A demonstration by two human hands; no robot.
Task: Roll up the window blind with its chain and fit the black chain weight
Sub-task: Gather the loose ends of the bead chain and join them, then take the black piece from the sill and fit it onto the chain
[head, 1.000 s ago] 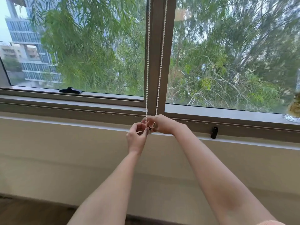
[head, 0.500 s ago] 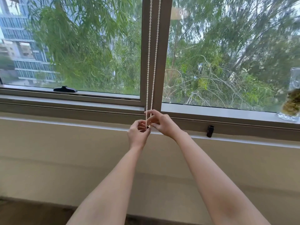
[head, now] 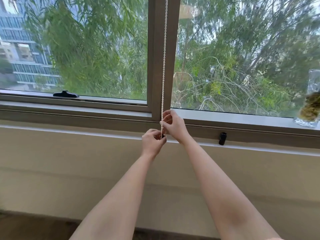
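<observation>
The bead chain (head: 163, 66) hangs down the window frame (head: 156, 58) between the panes. The right hand (head: 173, 124) pinches it higher up; the left hand (head: 152, 142) is closed around its lower end, where a dark piece, probably the black chain weight (head: 162, 136), just shows. The risk, as I judge it: the small weight slips from the fingertips, or the twisted strands keep it from seating. Compared with half a second ago, the two strands now lie together and the right hand sits higher.
</observation>
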